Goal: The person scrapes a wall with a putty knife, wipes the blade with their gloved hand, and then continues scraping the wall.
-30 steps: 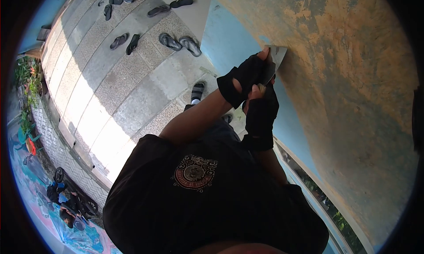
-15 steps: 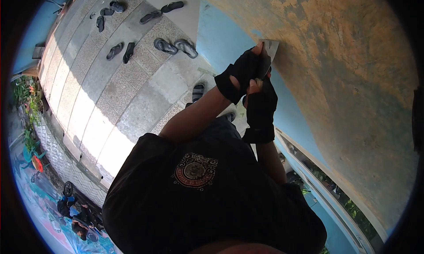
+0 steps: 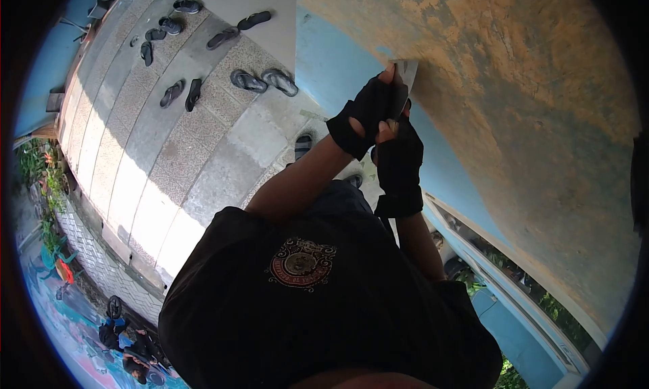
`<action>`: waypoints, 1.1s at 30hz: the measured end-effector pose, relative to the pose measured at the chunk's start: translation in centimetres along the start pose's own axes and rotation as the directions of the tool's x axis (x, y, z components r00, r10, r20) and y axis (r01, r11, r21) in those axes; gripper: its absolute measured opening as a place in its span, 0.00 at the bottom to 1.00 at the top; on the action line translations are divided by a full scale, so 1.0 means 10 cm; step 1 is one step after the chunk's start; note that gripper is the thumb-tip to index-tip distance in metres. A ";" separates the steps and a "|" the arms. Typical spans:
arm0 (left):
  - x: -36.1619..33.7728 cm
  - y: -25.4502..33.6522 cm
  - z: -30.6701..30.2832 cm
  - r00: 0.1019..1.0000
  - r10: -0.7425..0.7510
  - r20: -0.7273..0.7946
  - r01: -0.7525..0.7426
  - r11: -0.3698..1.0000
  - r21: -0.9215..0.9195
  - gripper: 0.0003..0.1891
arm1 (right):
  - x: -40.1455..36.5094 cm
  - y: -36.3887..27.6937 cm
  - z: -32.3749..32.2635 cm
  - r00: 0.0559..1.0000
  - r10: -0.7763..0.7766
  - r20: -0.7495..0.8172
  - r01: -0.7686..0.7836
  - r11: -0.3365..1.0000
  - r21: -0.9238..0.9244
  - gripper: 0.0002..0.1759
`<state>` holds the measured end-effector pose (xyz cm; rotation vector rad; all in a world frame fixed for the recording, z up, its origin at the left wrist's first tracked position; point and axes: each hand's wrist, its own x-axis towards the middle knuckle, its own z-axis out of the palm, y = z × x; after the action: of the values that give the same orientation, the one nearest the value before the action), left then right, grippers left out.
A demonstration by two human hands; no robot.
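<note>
A scraper [image 3: 406, 73] with a flat metal blade is held in both hands against the wall [image 3: 500, 112]. The blade's edge lies on or very close to the patchy, yellow-brown surface, just above a light blue painted band. My left hand [image 3: 368, 115], in a black fingerless glove, is closed near the blade with a fingertip along its side. Below it, my right hand [image 3: 400, 160], gloved the same way, is closed around the lower part of the tool. The fingers hide most of the handle.
Several flip-flops [image 3: 249, 81] lie scattered over the tiled floor [image 3: 176, 132] to the left. A window frame [image 3: 493, 271] runs along the lower right of the wall. At the far lower left, a person [image 3: 135, 369] is near a colourful mural and plants [image 3: 54, 179].
The view has shifted slightly, so the flip-flops sit further left and lower. Both hands keep their grip, and the scraper blade has tilted a little against the wall.
</note>
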<state>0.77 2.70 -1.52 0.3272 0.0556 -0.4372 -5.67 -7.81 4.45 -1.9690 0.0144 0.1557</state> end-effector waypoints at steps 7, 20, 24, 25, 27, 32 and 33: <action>0.08 0.05 0.10 0.964 0.185 -0.190 -0.166 0.980 0.113 0.27 | 0.15 -0.04 -0.01 0.999 0.010 0.054 -0.013 0.998 0.067 0.10; -0.05 0.07 -0.17 0.980 0.172 -0.099 -0.165 0.983 0.081 0.30 | 0.14 0.07 0.12 0.988 -0.046 0.146 0.022 0.987 0.161 0.10; -0.31 -0.37 0.08 0.944 0.165 -0.285 -0.153 0.986 0.062 0.28 | -0.14 0.21 -0.27 0.957 0.028 0.288 -0.106 0.961 0.257 0.08; -0.34 -0.47 0.14 0.941 0.184 -0.284 -0.170 0.983 0.073 0.28 | -0.17 0.23 -0.35 0.957 0.025 0.288 -0.111 0.951 0.289 0.07; -0.36 -0.59 0.25 0.953 0.283 -0.112 -0.270 0.956 0.119 0.26 | -0.24 0.16 -0.54 0.948 0.029 0.316 -0.122 0.953 0.278 0.08; -0.38 -0.78 0.41 0.807 0.528 -0.265 -0.298 0.751 0.589 0.22 | -0.33 0.12 -0.74 0.959 -0.038 0.282 -0.024 0.977 0.214 0.08; -0.44 -0.84 0.44 0.747 0.637 -0.191 -0.294 0.574 0.764 0.23 | -0.31 0.16 -0.77 0.953 -0.051 0.297 -0.017 0.975 0.222 0.08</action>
<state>-6.87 -4.16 0.69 1.1827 0.2563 0.2198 -8.04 -15.66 6.34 -1.7036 -0.1781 0.4248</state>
